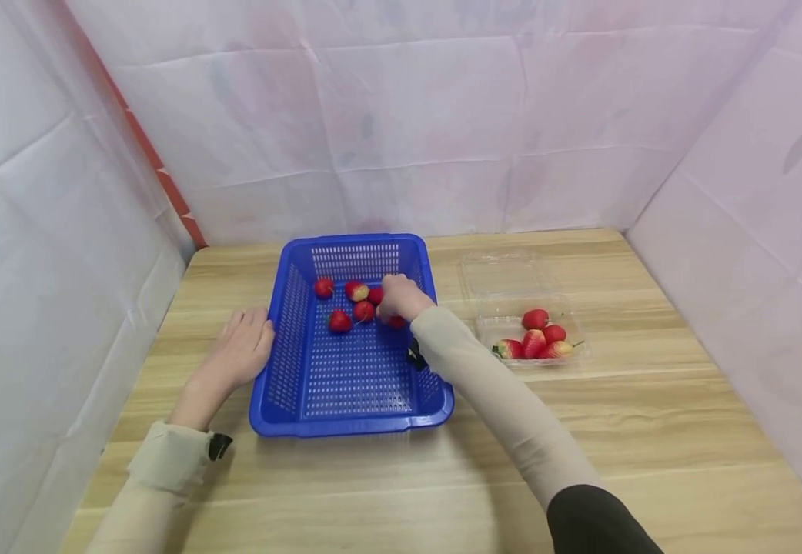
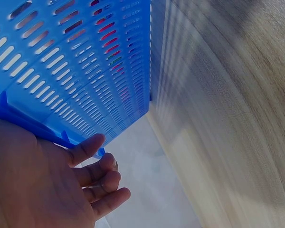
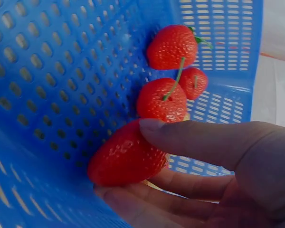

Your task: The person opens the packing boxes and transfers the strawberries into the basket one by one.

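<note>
My right hand (image 1: 404, 298) reaches inside a blue perforated basket (image 1: 352, 428). It holds a large red strawberry (image 3: 126, 154), thumb on top and fingers underneath. Beside this one, in the right wrist view, sit another strawberry with a green stem (image 3: 154, 99), a bigger one (image 3: 171, 47) and a small round red fruit (image 3: 194, 83). Several more red fruits, such as a strawberry (image 1: 339, 321), lie on the basket floor. My left hand (image 1: 240, 350) rests against the basket's left rim, its fingers loosely bent along the outside in the left wrist view.
Right of the basket, a clear plastic clamshell box (image 1: 508, 278) lies with its lid folded back, several strawberries (image 1: 534, 343) in its near half. Both stand on a wood-grain table (image 1: 650, 431). White sheets (image 1: 401, 115) enclose the table at the back and sides.
</note>
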Demonstrator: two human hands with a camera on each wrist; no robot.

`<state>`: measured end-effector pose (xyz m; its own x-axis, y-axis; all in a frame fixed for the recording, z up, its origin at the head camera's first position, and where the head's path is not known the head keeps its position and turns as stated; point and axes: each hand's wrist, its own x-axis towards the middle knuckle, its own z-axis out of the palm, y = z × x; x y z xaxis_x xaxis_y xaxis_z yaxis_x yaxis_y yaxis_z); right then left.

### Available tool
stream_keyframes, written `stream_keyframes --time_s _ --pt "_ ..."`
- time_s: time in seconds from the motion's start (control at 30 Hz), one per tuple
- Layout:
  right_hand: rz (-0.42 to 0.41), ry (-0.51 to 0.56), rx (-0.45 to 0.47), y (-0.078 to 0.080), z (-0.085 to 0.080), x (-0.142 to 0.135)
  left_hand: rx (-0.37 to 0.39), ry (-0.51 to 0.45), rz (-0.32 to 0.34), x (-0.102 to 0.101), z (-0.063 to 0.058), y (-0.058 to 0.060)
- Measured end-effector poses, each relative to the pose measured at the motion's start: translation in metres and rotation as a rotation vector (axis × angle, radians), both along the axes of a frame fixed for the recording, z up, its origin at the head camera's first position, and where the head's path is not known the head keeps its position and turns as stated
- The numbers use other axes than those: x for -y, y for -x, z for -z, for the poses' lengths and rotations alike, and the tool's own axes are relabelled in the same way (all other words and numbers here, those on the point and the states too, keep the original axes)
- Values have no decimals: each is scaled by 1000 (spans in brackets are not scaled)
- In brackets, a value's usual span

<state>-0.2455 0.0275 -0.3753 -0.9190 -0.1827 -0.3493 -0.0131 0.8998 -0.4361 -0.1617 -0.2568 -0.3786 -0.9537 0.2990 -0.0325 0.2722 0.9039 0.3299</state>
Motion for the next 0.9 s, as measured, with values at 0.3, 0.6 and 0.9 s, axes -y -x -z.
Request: stream_keyframes --time_s 0.3,0.6,0.9 --pt "-45 15 15 2 5 4 5 -1 -4 0 -1 0" --pt "-63 9 14 0 7 5 12 2 -14 0 0 -1" --pt "-58 10 -4 1 7 4 1 7 -12 1 2 0"
